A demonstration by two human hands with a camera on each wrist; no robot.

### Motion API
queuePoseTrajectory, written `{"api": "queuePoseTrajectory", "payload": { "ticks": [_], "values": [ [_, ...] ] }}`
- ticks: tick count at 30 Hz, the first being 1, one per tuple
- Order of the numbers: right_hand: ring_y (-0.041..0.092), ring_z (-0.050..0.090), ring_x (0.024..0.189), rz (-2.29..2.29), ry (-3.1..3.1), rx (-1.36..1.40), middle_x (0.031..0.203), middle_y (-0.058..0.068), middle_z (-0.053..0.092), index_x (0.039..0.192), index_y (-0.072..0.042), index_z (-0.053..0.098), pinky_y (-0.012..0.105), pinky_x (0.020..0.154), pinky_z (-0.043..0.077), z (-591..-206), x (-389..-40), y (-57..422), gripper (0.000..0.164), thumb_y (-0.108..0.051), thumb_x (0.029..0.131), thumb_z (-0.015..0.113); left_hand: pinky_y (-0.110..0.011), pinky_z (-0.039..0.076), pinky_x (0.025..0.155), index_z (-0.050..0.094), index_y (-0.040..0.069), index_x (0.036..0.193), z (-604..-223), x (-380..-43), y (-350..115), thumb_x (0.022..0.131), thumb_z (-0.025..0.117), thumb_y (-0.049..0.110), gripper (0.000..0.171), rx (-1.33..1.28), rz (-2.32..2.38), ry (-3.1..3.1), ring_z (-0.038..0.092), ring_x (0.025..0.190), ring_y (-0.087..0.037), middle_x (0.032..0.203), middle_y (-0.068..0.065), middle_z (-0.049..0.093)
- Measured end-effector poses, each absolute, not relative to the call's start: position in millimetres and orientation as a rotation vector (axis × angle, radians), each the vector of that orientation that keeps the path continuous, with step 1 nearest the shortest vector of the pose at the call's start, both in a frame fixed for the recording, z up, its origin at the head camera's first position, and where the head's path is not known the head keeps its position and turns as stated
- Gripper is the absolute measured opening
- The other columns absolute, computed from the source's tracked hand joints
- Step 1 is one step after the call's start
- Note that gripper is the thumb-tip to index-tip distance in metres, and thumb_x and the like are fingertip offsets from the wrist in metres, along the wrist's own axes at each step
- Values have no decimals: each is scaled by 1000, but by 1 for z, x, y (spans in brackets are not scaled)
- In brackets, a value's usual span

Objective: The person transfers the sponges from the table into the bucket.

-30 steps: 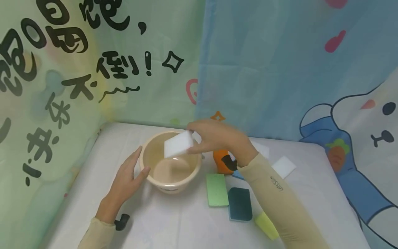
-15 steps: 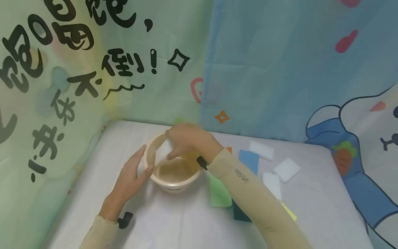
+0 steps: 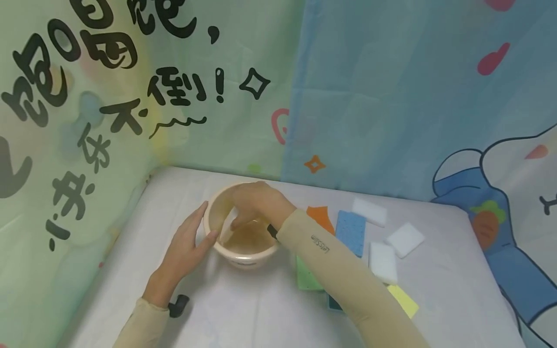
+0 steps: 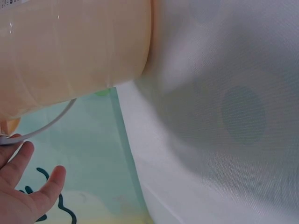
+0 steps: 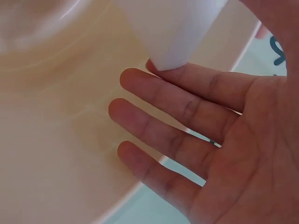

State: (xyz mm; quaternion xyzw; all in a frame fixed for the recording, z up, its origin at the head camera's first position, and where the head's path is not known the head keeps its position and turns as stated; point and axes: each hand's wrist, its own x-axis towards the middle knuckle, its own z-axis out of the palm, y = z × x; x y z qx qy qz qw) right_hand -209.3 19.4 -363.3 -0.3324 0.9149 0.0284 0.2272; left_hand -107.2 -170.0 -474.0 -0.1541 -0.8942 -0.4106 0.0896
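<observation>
A beige bucket stands on the white-covered table. My left hand is at its left rim, fingers extended; in the left wrist view those fingers are beside the bucket's thin pale handle. Down inside the bucket, my right hand pinches a white sponge block between thumb and index finger. The other fingers are stretched out over the inner wall. Much of the sponge is hidden by the right hand in the head view.
Right of the bucket lie an orange piece, a blue sponge, a green sponge, a dark sponge, a yellow piece and several white blocks. A printed curtain hangs behind the table.
My right hand has carried the white sponge block from above the rim down and leftward into the bucket. My left hand stays at the rim.
</observation>
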Motion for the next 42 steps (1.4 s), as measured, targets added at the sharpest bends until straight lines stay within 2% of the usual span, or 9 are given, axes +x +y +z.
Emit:
{"api": "queuePoseTrajectory", "payload": {
  "ticks": [3,7,16,23,25,29,32,37,42],
  "values": [
    [15,59,109,102,2508,-915,125,-4,64,128,-20,65,38,97,49,-365,-209,15,58,-54,82,77,-57,29,115,26,9,159,-474,-107,-170,101,58,35,71,-440,-1219,-2669,33,144,-35,159,-14,34],
    [18,60,111,129,2495,-917,125,-1,64,127,-17,66,38,99,48,-366,-209,11,58,-54,83,75,-56,29,115,26,9,159,-474,-107,-169,101,57,38,72,-433,-1218,-2679,32,144,-34,159,-14,34],
    [11,59,106,8,2451,-937,118,-12,65,129,-27,66,32,95,48,-367,-211,8,57,-62,84,67,-57,28,115,27,7,159,-472,-107,-168,102,56,39,71,-439,-1218,-2670,32,144,-35,159,-14,34],
    [8,58,104,-177,2418,-904,115,-16,64,130,-30,64,32,92,48,-358,-209,21,45,-54,91,63,-57,28,115,26,9,159,-471,-105,-168,102,56,39,71,-439,-1216,-2671,32,144,-35,159,-14,33],
    [8,59,99,-187,2437,-896,110,-16,64,126,-29,65,32,88,49,-353,-207,27,41,-54,92,62,-57,28,115,26,10,159,-471,-105,-168,102,56,39,71,-437,-1211,-2671,33,144,-36,159,-15,34],
    [9,56,83,-174,2475,-993,87,-11,61,111,-25,66,29,77,50,-342,-203,42,30,-50,96,61,-56,28,115,26,8,159,-471,-105,-167,102,56,39,71,-435,-1195,-2673,33,143,-36,158,-15,34],
    [11,48,71,-182,2493,-1067,74,-5,50,100,-19,63,27,65,44,-334,-200,54,28,-46,98,61,-56,28,116,27,8,159,-471,-105,-166,102,56,40,71,-430,-1182,-2674,34,143,-35,158,-15,35],
    [13,42,68,-207,2542,-1118,73,-2,45,91,-14,58,27,59,36,-321,-189,79,30,-42,98,62,-55,28,116,26,9,159,-470,-104,-166,101,56,40,72,-421,-1180,-2675,34,143,-35,158,-14,35],
    [14,52,77,-268,2611,-1130,83,-2,56,101,-10,65,30,70,46,-316,-175,109,29,-39,98,63,-56,28,115,27,9,159,-470,-103,-165,101,56,40,72,-412,-1188,-2672,34,143,-35,158,-14,34]
  ]
}}
